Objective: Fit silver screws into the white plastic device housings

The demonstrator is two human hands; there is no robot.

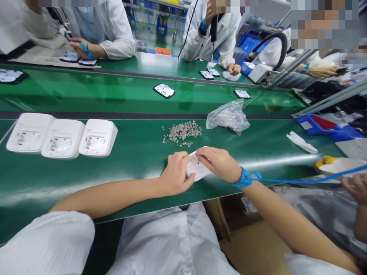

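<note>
A small white plastic part (pixel 197 168) lies on the green bench near its front edge, held between both hands. My left hand (pixel 175 173) grips its left side with fingers curled over the top. My right hand (pixel 219 163) covers its right side; a blue strap (pixel 246 178) circles that wrist. A heap of small metal pieces (pixel 182 132) lies just beyond the hands. A crumpled clear plastic bag (pixel 228 116) sits to the right of the heap.
Three white housings (pixel 61 136) stand in a row at the left. Dark flat panels (pixel 164 90) ride the green conveyor behind. Other people in white coats work across the belt. A blue tray (pixel 327 128) and white scrap (pixel 301 141) lie at the right.
</note>
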